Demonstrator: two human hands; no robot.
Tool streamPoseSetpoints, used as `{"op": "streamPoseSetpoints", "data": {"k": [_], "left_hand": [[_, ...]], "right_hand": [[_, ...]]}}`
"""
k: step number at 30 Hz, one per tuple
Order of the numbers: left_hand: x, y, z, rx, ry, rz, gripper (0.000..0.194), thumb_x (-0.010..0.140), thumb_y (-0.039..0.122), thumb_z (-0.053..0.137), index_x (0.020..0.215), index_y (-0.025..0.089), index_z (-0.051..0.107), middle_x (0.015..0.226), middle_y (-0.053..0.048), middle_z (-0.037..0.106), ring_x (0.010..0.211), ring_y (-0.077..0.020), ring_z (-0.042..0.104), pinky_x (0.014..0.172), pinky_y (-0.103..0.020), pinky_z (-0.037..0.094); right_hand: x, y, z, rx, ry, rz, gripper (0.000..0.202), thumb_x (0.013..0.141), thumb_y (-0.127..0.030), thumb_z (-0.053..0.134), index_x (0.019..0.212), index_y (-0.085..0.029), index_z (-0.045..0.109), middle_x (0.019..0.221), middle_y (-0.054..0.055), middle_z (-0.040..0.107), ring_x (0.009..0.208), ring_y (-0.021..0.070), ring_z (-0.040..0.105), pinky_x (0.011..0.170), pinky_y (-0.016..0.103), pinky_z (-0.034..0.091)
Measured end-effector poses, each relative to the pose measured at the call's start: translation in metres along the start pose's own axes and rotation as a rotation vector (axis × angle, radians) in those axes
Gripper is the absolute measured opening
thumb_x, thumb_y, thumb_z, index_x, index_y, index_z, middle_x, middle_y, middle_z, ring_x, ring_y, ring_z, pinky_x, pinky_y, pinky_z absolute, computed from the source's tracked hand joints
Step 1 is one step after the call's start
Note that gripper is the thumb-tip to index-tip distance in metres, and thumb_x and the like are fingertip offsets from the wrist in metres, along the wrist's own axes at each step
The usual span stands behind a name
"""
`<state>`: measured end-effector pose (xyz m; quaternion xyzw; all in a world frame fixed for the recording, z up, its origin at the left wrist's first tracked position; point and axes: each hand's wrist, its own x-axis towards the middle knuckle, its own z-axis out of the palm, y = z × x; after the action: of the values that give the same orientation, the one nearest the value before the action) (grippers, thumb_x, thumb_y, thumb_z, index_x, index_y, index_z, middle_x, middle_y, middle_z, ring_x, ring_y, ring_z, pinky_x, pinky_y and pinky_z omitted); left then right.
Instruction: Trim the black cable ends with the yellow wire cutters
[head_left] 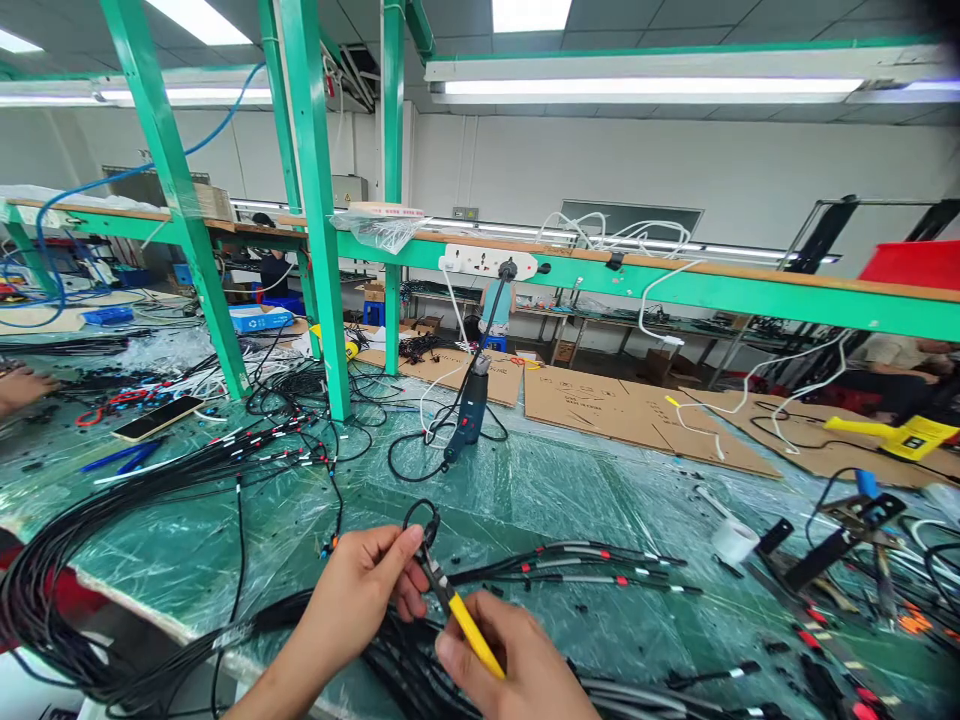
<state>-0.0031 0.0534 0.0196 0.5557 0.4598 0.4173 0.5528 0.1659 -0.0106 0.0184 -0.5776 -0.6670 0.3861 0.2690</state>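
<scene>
My left hand [367, 575] pinches a thin black cable [418, 508] that curls in a small loop above the fingertips. In my right hand [517, 655] are pliers or cutters with yellow handles [476, 632], fingers wrapped round the grips. The metal jaws [433, 572] reach up to the cable beside my left fingertips; whether they bite on it I cannot tell. Under both hands runs a thick bundle of black cables [405, 665]. Cable ends with red and grey sleeves [585, 562] fan out to the right.
A heat gun [472, 405] stands behind my hands. Large cable bundles [150, 500] cover the left side, near a phone [159, 418]. To the right are a metal fixture [832, 545] and a white roll [735, 540]. A co-worker's hand [26, 388] shows at far left. Green posts [319, 210] rise behind.
</scene>
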Motion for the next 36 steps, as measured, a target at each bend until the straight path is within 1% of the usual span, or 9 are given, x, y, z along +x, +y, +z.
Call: {"op": "streamPoseSetpoints", "data": {"k": [3, 5, 8, 11, 20, 24, 28, 33, 36], "left_hand": [[0.001, -0.001, 0.0, -0.013, 0.005, -0.009, 0.056, 0.074, 0.069, 0.059, 0.056, 0.017, 0.062, 0.04, -0.002, 0.065, 0.037, -0.0148, 0.058, 0.042, -0.024, 0.048], [0.001, 0.0, 0.0, -0.021, 0.007, -0.012, 0.057, 0.073, 0.071, 0.058, 0.055, 0.017, 0.062, 0.039, -0.002, 0.064, 0.036, -0.0147, 0.058, 0.042, -0.024, 0.048], [0.001, 0.0, 0.0, -0.028, 0.005, -0.017, 0.058, 0.073, 0.071, 0.059, 0.054, 0.017, 0.061, 0.039, -0.002, 0.064, 0.035, -0.0146, 0.058, 0.041, -0.024, 0.048], [0.001, 0.0, 0.0, -0.031, 0.004, -0.019, 0.057, 0.072, 0.071, 0.06, 0.054, 0.017, 0.061, 0.038, -0.002, 0.063, 0.035, -0.0152, 0.058, 0.041, -0.025, 0.049], [-0.002, 0.005, 0.002, -0.009, 0.005, -0.011, 0.055, 0.075, 0.069, 0.058, 0.054, 0.018, 0.06, 0.039, -0.001, 0.062, 0.036, -0.0146, 0.058, 0.041, -0.024, 0.048], [-0.001, 0.004, 0.0, -0.003, -0.018, 0.007, 0.054, 0.078, 0.067, 0.056, 0.057, 0.018, 0.061, 0.041, -0.002, 0.064, 0.038, -0.015, 0.059, 0.043, -0.024, 0.049], [-0.003, 0.005, -0.003, 0.009, -0.047, 0.037, 0.05, 0.082, 0.061, 0.057, 0.059, 0.017, 0.062, 0.045, -0.002, 0.066, 0.041, -0.0151, 0.06, 0.047, -0.024, 0.049], [-0.006, 0.009, -0.006, 0.016, -0.074, 0.053, 0.047, 0.081, 0.057, 0.06, 0.059, 0.017, 0.064, 0.046, -0.002, 0.067, 0.043, -0.0149, 0.061, 0.049, -0.024, 0.049], [-0.005, 0.009, -0.006, 0.007, -0.059, 0.042, 0.047, 0.08, 0.059, 0.06, 0.058, 0.017, 0.063, 0.045, -0.002, 0.067, 0.042, -0.0147, 0.06, 0.049, -0.024, 0.049]], "right_hand": [[-0.003, -0.005, 0.001, -0.315, 0.079, 0.013, 0.018, 0.084, -0.036, 0.051, 0.092, -0.021, 0.057, 0.078, 0.004, 0.065, 0.071, 0.0221, 0.059, 0.063, 0.03, 0.037], [-0.005, -0.005, 0.004, -0.422, 0.121, 0.043, 0.023, 0.082, -0.031, 0.053, 0.102, -0.021, 0.057, 0.086, 0.006, 0.067, 0.076, 0.0249, 0.062, 0.065, 0.032, 0.039], [-0.006, -0.005, 0.008, -0.499, 0.203, 0.032, 0.033, 0.078, -0.024, 0.056, 0.111, -0.021, 0.057, 0.102, 0.007, 0.066, 0.091, 0.0278, 0.064, 0.074, 0.036, 0.044], [-0.007, -0.005, 0.009, -0.561, 0.256, 0.02, 0.035, 0.078, -0.022, 0.057, 0.113, -0.022, 0.057, 0.105, 0.008, 0.065, 0.096, 0.0295, 0.063, 0.079, 0.038, 0.046], [-0.005, 0.001, 0.012, -0.645, 0.222, -0.019, 0.017, 0.086, -0.022, 0.047, 0.101, -0.024, 0.056, 0.092, 0.005, 0.068, 0.08, 0.0265, 0.069, 0.064, 0.032, 0.042], [-0.003, 0.0, 0.006, -0.507, 0.13, -0.027, 0.014, 0.09, -0.031, 0.043, 0.092, -0.023, 0.054, 0.082, 0.005, 0.067, 0.071, 0.0237, 0.065, 0.06, 0.03, 0.036], [0.0, -0.002, -0.003, -0.178, 0.013, -0.039, 0.026, 0.09, -0.042, 0.045, 0.074, -0.022, 0.049, 0.068, 0.001, 0.056, 0.064, 0.017, 0.052, 0.057, 0.026, 0.032], [-0.001, -0.003, -0.01, 0.336, -0.247, 0.165, 0.036, 0.088, -0.056, 0.047, 0.077, -0.022, 0.047, 0.06, -0.004, 0.048, 0.045, 0.0091, 0.038, 0.045, 0.023, 0.026], [-0.002, -0.004, -0.009, 0.237, -0.16, 0.074, 0.033, 0.088, -0.052, 0.049, 0.076, -0.021, 0.049, 0.061, -0.004, 0.047, 0.051, 0.0102, 0.04, 0.049, 0.023, 0.027]]}}
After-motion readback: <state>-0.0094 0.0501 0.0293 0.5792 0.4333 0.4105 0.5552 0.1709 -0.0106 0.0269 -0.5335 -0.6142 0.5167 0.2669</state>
